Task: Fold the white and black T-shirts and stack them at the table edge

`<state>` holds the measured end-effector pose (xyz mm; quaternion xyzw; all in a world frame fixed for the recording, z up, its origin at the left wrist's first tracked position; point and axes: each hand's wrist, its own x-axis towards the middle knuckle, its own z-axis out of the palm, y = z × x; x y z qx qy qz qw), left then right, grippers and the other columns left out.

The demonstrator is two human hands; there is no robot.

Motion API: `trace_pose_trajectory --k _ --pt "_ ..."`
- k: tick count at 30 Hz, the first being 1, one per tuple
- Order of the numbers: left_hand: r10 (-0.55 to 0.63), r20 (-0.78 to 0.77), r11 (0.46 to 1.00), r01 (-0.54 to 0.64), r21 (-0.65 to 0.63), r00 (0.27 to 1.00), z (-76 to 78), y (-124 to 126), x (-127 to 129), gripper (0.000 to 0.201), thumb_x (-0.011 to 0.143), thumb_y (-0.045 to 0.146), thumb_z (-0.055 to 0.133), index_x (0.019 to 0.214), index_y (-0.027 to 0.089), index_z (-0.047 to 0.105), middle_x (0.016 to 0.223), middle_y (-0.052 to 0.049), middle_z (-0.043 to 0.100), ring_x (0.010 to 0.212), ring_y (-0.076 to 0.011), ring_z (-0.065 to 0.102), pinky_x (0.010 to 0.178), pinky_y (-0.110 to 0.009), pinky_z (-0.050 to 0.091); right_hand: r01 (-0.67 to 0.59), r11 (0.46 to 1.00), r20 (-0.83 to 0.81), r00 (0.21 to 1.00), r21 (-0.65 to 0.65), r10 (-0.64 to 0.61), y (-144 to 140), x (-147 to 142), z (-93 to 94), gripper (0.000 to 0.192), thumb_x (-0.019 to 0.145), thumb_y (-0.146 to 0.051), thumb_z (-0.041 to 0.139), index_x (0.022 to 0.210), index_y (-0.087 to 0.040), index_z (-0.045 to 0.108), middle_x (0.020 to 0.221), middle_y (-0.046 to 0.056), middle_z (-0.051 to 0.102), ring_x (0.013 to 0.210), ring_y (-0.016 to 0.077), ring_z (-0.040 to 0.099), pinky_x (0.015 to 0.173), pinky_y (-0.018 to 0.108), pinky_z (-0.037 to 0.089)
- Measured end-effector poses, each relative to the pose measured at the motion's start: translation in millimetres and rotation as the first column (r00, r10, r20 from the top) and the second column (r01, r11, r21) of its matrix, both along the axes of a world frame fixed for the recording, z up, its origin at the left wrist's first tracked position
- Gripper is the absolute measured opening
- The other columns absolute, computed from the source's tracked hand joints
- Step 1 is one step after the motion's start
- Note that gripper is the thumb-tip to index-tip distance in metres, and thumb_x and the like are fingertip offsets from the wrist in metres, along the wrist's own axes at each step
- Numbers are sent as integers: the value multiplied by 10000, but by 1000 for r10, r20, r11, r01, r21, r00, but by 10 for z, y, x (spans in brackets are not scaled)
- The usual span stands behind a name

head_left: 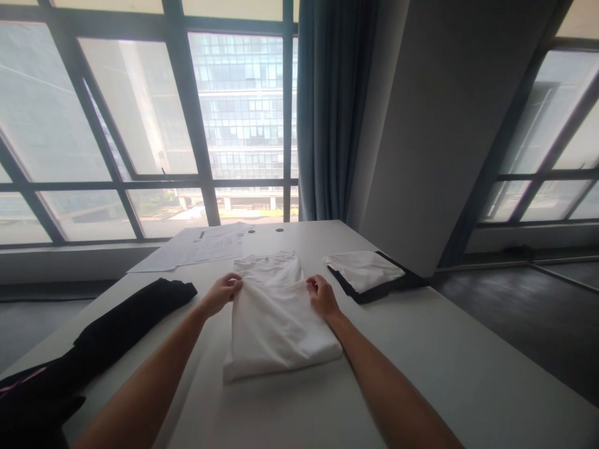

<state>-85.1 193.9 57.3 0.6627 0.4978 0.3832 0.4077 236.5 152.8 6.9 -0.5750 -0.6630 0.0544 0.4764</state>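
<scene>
A white garment (276,324), folded into a long rectangle, lies in the middle of the white table (458,368). My left hand (223,294) pinches its left edge partway up. My right hand (322,295) pinches the right edge at the same height. Both hands are closed on the cloth, and the fabric between them is slightly raised and creased. The collar end of the garment lies flat beyond my hands.
A black garment (126,327) stretches along the table's left side toward me. A folded white garment on a folded black one (367,272) sits at the right. Papers (196,246) lie at the far edge, by the windows. A dark curtain and a pillar stand behind.
</scene>
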Motion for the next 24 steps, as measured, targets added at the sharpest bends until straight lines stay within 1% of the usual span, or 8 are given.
trace_pose_trajectory --k 3,7,9,11,13,16,20,24 --pt "193 -198 981 -183 65 961 -174 -15 13 263 698 336 670 894 176 601 784 -44 662 648 -168 599 663 -295 479 9 1000 -30 1000 -20 -10 4 20 -37 164 840 -133 517 950 -173 630 937 70 649 817 173 611 796 282 487" --pt "331 -332 934 -257 250 883 -214 -199 -11 328 756 358 630 1007 147 617 1021 -128 684 754 -193 648 778 -317 492 21 985 0 1000 -173 -21 -17 21 -56 233 808 -148 575 1028 -152 650 1012 97 666 853 180 625 833 285 487" --pt "294 -467 951 -205 233 834 -147 -380 -53 340 799 466 589 899 143 631 915 -126 698 740 -214 656 729 -314 489 21 980 18 1000 -199 -18 -36 13 -39 253 816 -168 579 1058 -152 651 1051 102 668 903 183 627 857 279 480" --pt "115 -556 992 -119 29 823 -61 -607 -108 460 812 611 529 735 163 602 741 -93 679 650 -214 640 615 -300 465 23 975 39 999 -219 -15 -57 4 -18 270 821 -180 581 1081 -155 649 1089 103 665 960 188 621 886 277 470" --pt "-71 -517 979 -41 -202 853 12 -848 -161 568 770 728 505 669 173 567 668 -64 651 543 -181 588 508 -278 413 25 970 57 998 -240 -11 -79 -5 -7 285 824 -188 584 1100 -158 646 1123 104 658 1004 192 615 914 282 461" --pt "-175 -382 924 17 -382 907 52 -1157 -218 598 635 755 639 717 167 569 625 -23 612 497 -137 520 448 -245 354 20 967 82 997 -256 1 -122 -16 -15 313 824 -201 597 1130 -156 642 1162 108 652 1059 201 605 969 294 438" --pt "-134 -139 902 62 -426 981 -9 -1393 -236 600 478 558 839 841 179 549 630 46 560 517 -97 485 464 -213 342 24 963 122 992 -268 9 -198 -24 -46 338 818 -209 612 1149 -147 645 1181 111 638 1100 204 589 1022 294 400" --pt "-72 22 916 75 -393 997 -91 -1521 -260 605 457 462 865 869 191 514 602 83 519 503 -75 455 476 -204 337 18 961 160 987 -277 27 -266 -24 -60 325 826 -195 618 1144 -140 651 1164 100 620 1098 188 583 1021 275 393"
